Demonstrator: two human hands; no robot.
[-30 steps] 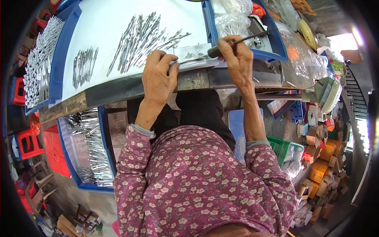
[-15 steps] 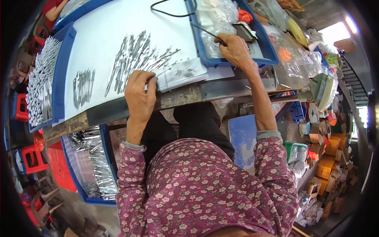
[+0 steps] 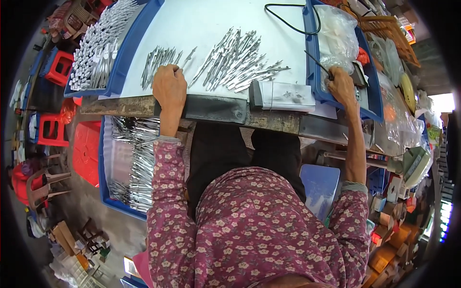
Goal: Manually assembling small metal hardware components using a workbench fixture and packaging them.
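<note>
My left hand (image 3: 169,87) is closed at the table's near edge, beside a small row of slim silver metal pieces (image 3: 157,63). One slim metal piece (image 3: 190,55) runs up from its fingertips, which are partly hidden. A larger fanned pile of the same pieces (image 3: 233,60) lies on the white sheet (image 3: 192,21) to the right. My right hand (image 3: 343,87) is closed around a thin dark rod (image 3: 318,63) over the blue tray on the right. A pad of smudged white paper (image 3: 288,96) lies between the hands at the table edge.
A blue tray (image 3: 126,53) at left holds many white-ended pieces. The right blue tray (image 3: 314,89) holds plastic bags (image 3: 336,36); a black cord (image 3: 288,6) loops beside it. Another blue tray (image 3: 103,163) of metal pieces sits below the table, near red stools (image 3: 52,129).
My left hand has moved left from the large pile to the small row, with a slim piece at its fingertips. My right hand stays on the rod. The whole view has shifted.
</note>
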